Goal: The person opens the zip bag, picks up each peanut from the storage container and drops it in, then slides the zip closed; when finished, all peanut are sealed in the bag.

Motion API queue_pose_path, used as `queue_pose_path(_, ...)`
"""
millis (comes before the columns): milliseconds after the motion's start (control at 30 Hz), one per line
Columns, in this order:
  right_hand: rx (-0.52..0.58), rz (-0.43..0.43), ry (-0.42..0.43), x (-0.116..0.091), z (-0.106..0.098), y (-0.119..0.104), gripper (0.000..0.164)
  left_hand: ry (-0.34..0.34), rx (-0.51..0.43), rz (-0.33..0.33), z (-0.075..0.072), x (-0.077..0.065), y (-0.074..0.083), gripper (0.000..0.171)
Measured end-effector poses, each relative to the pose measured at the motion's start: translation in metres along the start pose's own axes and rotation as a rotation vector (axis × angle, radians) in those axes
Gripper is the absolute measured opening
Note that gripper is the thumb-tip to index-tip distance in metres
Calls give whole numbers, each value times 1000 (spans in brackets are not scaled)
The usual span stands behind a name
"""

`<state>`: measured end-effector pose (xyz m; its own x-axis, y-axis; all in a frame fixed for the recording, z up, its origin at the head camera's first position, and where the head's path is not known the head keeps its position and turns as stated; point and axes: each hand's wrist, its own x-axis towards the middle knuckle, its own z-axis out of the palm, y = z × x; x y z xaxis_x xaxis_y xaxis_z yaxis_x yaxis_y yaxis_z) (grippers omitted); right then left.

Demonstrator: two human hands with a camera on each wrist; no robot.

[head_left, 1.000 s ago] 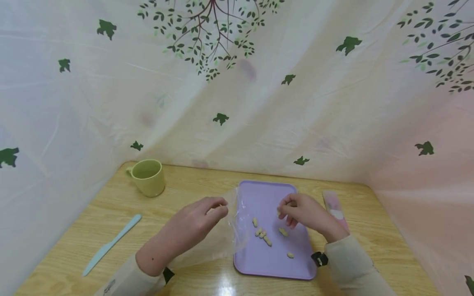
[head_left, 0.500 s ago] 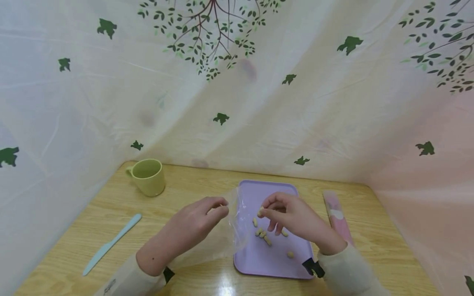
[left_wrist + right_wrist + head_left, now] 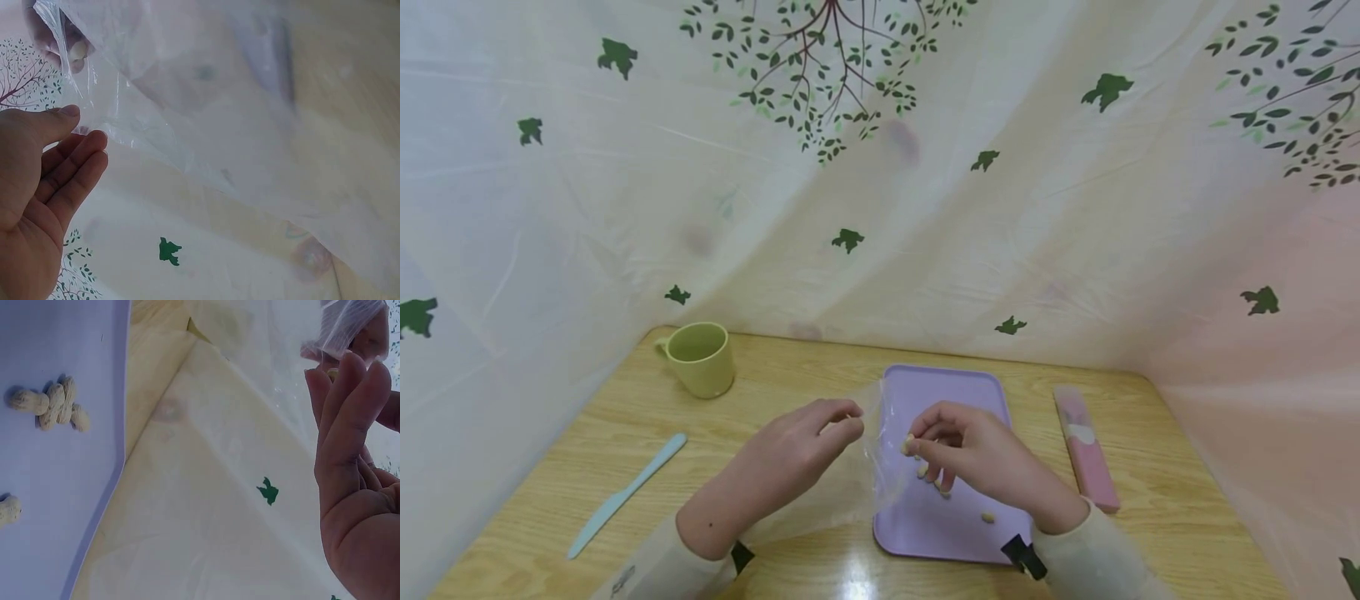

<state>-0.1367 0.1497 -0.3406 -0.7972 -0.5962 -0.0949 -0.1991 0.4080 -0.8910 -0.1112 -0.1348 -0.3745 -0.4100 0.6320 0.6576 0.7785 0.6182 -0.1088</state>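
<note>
My left hand (image 3: 793, 450) pinches the edge of a clear plastic bag (image 3: 842, 498) between thumb and fingers. In the left wrist view the bag (image 3: 181, 112) hangs away from the fingertips as a thin, wrinkled film. Held at the tips of my right thumb and fingers is a peanut in its shell (image 3: 907, 446); that right hand (image 3: 981, 458) hovers over the purple tray (image 3: 951, 543), close to the bag's edge. Several more peanuts (image 3: 56, 406) lie bunched on the tray, partly hidden by my right hand in the head view. A single peanut (image 3: 988, 517) lies nearer the tray's front.
A green mug (image 3: 703, 362) stands at the back left of the wooden table (image 3: 760, 367). Left of my left hand lies a light blue plastic knife (image 3: 625, 497). A pink, long, flat package (image 3: 1088, 454) is right of the tray. Printed cloth (image 3: 925, 275) hangs behind the table.
My right hand has moved left across the tray with the peanut, up close to the bag. My left hand and the bag have stayed in place.
</note>
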Motion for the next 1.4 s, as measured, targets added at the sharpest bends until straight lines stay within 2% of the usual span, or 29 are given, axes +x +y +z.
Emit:
queue_pose_path(300,-30,-43,-22,-1,10,-1,15,3,-4,-1,1,0,0,24)
queue_pose_path(567,-50,-45,-20,-2,10,-2,13,1,-8,-4,1,-1,0,27)
queue_pose_path(733,-25,-35,-10,-4,7,-3,19,-9,-19,-9,1,-2,-1,26)
queue_pose_path(1233,34,6,171,-5,-18,2,32,-7,-24,-5,1,-2,-2,28)
queue_pose_path(1400,63,55,217,2,-23,12,37,2,-14,-4,2,-1,-2,28)
